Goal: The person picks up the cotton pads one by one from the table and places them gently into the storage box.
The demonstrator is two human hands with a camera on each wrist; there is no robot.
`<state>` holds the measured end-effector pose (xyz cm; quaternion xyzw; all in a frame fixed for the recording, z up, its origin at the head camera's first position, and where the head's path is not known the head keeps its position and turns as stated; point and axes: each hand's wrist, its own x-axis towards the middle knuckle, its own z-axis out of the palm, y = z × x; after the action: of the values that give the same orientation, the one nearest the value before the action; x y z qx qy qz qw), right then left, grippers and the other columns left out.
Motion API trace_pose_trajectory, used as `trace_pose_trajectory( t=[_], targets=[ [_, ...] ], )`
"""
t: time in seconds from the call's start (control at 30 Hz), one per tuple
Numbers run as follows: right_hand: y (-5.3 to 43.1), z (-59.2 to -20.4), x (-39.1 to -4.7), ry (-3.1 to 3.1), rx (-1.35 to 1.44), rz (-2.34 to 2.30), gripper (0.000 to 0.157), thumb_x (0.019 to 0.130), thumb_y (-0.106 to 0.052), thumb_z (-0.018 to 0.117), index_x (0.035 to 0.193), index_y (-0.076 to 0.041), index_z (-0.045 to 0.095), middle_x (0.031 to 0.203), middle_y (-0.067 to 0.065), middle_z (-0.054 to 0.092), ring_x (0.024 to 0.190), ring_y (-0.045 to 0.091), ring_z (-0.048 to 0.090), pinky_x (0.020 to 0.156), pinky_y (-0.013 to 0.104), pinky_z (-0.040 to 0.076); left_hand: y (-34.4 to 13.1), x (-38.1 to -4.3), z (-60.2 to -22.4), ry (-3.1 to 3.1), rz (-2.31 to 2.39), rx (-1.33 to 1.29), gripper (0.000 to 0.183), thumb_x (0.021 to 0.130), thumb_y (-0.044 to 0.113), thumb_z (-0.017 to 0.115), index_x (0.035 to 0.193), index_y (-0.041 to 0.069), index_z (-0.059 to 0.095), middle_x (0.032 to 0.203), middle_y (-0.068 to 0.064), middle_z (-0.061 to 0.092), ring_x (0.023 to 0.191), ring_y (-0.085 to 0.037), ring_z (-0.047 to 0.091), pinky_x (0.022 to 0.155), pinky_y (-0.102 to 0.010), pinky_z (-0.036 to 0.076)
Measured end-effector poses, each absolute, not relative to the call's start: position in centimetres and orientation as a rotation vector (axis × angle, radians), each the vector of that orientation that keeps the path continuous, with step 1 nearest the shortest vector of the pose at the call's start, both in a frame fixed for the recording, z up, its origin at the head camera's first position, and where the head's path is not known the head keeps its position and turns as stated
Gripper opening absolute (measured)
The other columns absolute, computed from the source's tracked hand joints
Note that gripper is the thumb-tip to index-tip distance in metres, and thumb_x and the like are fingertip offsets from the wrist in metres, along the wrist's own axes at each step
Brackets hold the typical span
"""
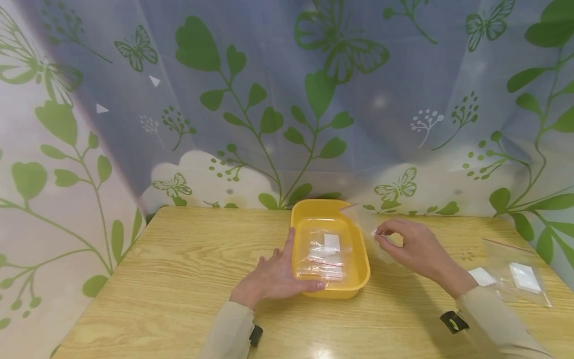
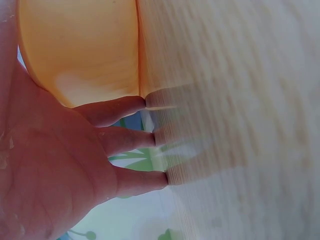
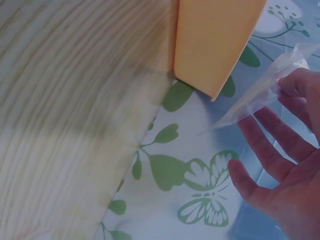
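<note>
A yellow plastic basin (image 1: 360, 269) stands on the wooden table, with several clear zip bags (image 1: 320, 254) holding white pieces lying inside it. My left hand (image 1: 280, 276) rests against the basin's left side, thumb along the near rim. In the left wrist view, three fingertips (image 2: 160, 179) of that hand touch the tabletop beside the basin wall (image 2: 85, 50). To the right of the basin, raised over the table, my right hand (image 1: 417, 249) pinches a clear zip bag (image 3: 255, 95) between thumb and forefinger. Its other fingers are spread in the right wrist view.
On the right of the table lie another clear zip bag (image 1: 502, 254) with a white piece and a white rectangle (image 1: 482, 276) beside it. A curtain (image 1: 269, 99) with green leaves and butterflies hangs along the table's back edge. The wooden table (image 1: 179, 279) extends left of the basin.
</note>
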<state>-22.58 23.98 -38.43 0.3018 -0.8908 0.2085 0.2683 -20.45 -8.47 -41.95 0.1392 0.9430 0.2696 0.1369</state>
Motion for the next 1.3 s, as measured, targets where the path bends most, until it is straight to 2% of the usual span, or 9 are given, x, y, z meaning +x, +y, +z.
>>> trace_pose_trajectory(
  t=[0.53, 0.77, 0.97, 1.17, 1.3],
  targets=[
    [21.2, -37.8, -23.0, -2.435, 0.824, 0.585, 0.011, 0.086, -0.009, 0.078, 0.091, -0.018, 0.073, 0.090, -0.004, 0.077, 0.080, 0.015, 0.073, 0.070, 0.036, 0.060, -8.4, -20.7, -41.8, 2.730, 0.802, 0.405, 0.138, 0.073, 0.086, 0.067, 0.163, 0.026, -0.019, 0.159, -0.027, 0.041, 0.153, -0.047, 0.028, 0.126, -0.068, 0.014],
    [19.8, -37.3, -23.1, -2.466, 0.830, 0.626, 0.007, 0.089, -0.012, 0.077, 0.093, -0.017, 0.073, 0.096, -0.001, 0.078, 0.082, 0.015, 0.074, 0.074, 0.039, 0.061, -8.5, -20.7, -41.9, 2.732, 0.804, 0.401, 0.138, 0.072, 0.086, 0.066, 0.163, 0.027, -0.020, 0.158, -0.028, 0.040, 0.153, -0.047, 0.029, 0.126, -0.068, 0.014],
    [18.7, -37.2, -23.2, -2.500, 0.824, 0.685, 0.004, 0.090, -0.014, 0.076, 0.093, -0.016, 0.074, 0.093, -0.003, 0.077, 0.082, 0.015, 0.073, 0.075, 0.036, 0.060, -8.4, -20.7, -41.9, 2.731, 0.800, 0.406, 0.138, 0.073, 0.086, 0.066, 0.163, 0.026, -0.020, 0.158, -0.028, 0.041, 0.153, -0.048, 0.028, 0.125, -0.069, 0.014],
    [17.4, -37.3, -23.4, -2.529, 0.821, 0.753, 0.004, 0.090, -0.011, 0.075, 0.092, -0.015, 0.074, 0.090, -0.003, 0.076, 0.081, 0.017, 0.073, 0.073, 0.038, 0.060, -8.4, -20.5, -41.8, 2.723, 0.791, 0.404, 0.137, 0.074, 0.086, 0.065, 0.163, 0.026, -0.020, 0.158, -0.028, 0.041, 0.153, -0.048, 0.028, 0.125, -0.069, 0.014],
    [16.2, -37.0, -23.6, -2.556, 0.799, 0.766, 0.002, 0.091, -0.016, 0.073, 0.091, -0.014, 0.074, 0.092, -0.002, 0.077, 0.081, 0.016, 0.073, 0.073, 0.035, 0.059, -8.4, -20.5, -41.9, 2.726, 0.789, 0.390, 0.137, 0.073, 0.086, 0.065, 0.163, 0.028, -0.021, 0.158, -0.028, 0.041, 0.153, -0.048, 0.027, 0.125, -0.069, 0.015]
  ],
)
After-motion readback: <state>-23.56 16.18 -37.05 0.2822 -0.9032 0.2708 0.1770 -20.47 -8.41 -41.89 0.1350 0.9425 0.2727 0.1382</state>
